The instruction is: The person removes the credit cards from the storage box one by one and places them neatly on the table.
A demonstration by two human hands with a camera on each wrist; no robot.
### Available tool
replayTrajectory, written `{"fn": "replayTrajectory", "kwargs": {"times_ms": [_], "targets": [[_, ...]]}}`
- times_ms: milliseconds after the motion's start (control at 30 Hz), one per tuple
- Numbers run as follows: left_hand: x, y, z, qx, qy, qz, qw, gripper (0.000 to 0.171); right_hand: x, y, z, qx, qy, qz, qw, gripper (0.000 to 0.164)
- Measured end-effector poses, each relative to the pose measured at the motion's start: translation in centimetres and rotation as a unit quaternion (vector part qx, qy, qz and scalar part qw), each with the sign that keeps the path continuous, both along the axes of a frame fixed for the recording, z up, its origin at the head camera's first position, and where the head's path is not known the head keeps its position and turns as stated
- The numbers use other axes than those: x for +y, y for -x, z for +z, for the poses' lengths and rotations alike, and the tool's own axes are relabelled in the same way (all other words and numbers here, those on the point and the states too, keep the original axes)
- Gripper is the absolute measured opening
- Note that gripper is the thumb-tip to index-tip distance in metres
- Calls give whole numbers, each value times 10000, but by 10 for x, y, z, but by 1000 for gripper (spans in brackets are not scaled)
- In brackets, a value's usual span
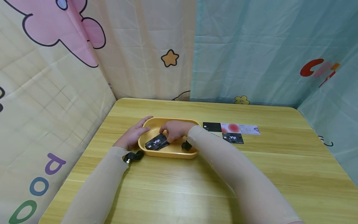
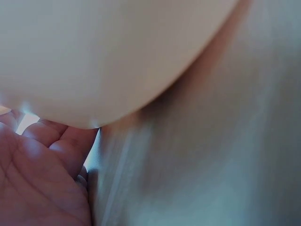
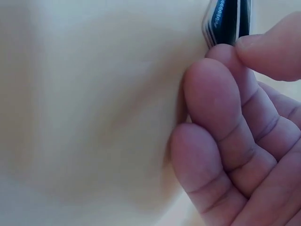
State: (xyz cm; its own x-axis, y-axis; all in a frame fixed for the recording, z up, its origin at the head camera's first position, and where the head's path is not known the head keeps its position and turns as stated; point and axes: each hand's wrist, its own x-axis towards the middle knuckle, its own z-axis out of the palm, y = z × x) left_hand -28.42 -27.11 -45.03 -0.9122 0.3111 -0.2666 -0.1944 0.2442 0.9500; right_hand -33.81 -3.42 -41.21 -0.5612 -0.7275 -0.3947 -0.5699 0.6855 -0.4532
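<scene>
A yellow plastic tray (image 1: 173, 154) with rounded ends stands on the wooden table. In the head view my left hand (image 1: 132, 136) holds its left end, thumb over the rim and fingers along the outside; the left wrist view shows fingers against the tray's outer wall (image 2: 94, 61). Inside lies a small pile of black cards (image 1: 155, 142), the top one printed "Vip". My right hand (image 1: 175, 129) reaches into the tray at the pile's right side. Up close in the right wrist view, its thumb and index finger pinch the edge of a dark card (image 3: 230, 23), the other fingers curled near the tray floor.
To the tray's right, cards lie in rows on the table: a black card (image 1: 212, 126), a red-patterned card (image 1: 230, 128), a pale card (image 1: 250, 129) and a black Vip card (image 1: 233, 138). The right sleeve partly covers another pale one. Printed curtains (image 1: 156, 81) hang behind the table.
</scene>
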Motion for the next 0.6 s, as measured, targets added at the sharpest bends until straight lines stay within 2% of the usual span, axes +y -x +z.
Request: {"fn": "replayTrajectory", "kwargs": {"times_ms": [600], "targets": [[0, 0, 0, 11, 70, 11, 10000, 58, 1, -2, 3, -398, 240, -235, 9986, 59]]}}
